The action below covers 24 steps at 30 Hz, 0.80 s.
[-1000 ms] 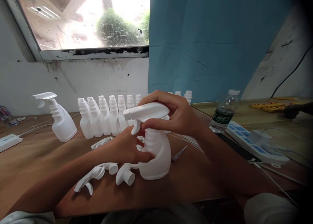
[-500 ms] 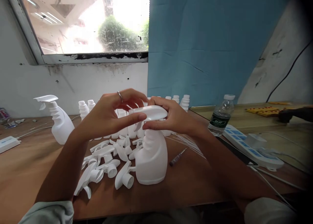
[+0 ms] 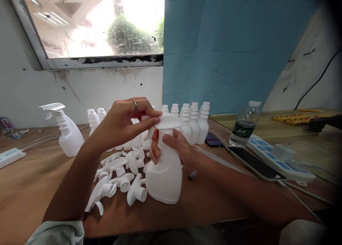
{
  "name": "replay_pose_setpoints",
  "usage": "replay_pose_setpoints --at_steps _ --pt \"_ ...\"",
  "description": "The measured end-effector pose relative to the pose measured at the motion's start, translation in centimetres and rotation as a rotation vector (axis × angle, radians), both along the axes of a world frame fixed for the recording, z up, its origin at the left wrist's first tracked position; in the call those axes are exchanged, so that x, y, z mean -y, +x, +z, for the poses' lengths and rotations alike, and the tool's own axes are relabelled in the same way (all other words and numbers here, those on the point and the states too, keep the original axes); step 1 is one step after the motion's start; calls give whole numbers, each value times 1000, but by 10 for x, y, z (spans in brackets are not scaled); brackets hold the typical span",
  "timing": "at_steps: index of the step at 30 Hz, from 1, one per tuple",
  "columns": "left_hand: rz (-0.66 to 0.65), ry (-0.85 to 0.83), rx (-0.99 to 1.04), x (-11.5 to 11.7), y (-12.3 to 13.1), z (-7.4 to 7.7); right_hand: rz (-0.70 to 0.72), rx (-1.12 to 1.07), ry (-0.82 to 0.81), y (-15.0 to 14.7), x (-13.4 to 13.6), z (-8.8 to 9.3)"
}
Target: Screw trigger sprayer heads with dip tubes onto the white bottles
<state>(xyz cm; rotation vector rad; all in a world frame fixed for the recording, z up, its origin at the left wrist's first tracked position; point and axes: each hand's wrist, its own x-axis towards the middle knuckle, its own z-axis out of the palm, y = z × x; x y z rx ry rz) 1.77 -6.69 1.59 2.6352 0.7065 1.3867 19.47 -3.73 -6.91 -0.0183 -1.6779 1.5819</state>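
A white spray bottle stands upright in front of me on the brown table. The white trigger spray head sits on its neck. My left hand, with a ring on one finger, pinches the spray head's front end between thumb and fingers. Around the neck, just under the head, my right hand is closed, its fingertips showing on the left side. Several loose trigger spray heads lie in a pile left of the bottle. A small screwdriver lies to the right, partly hidden by my right forearm.
Several open white bottles stand in rows behind my hands. A bottle with its spray head is at the left. On the right are a water bottle, a phone, a power strip and thin white tubes.
My right hand has moved down from the spray head to the bottle's neck. My left hand still holds the head's front end. The bottle now leans slightly differently.
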Motion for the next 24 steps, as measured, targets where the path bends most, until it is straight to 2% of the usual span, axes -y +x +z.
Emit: replay_pose_setpoints --at_steps 3,6,10,14,24 --pt "-69 -63 2 -2 -2 1 119 -111 -92 0 -2 -9" --pt "-100 -136 -13 -2 -6 3 182 -115 -109 -3 -1 -11" --pt "-111 -174 -21 -1 -7 4 160 -64 -97 -5 2 -8" --pt "-98 -168 -28 -1 -6 5 206 -124 -128 -5 2 -8" --pt "-113 -152 -36 1 -5 5 236 -118 -163 -6 2 -10"
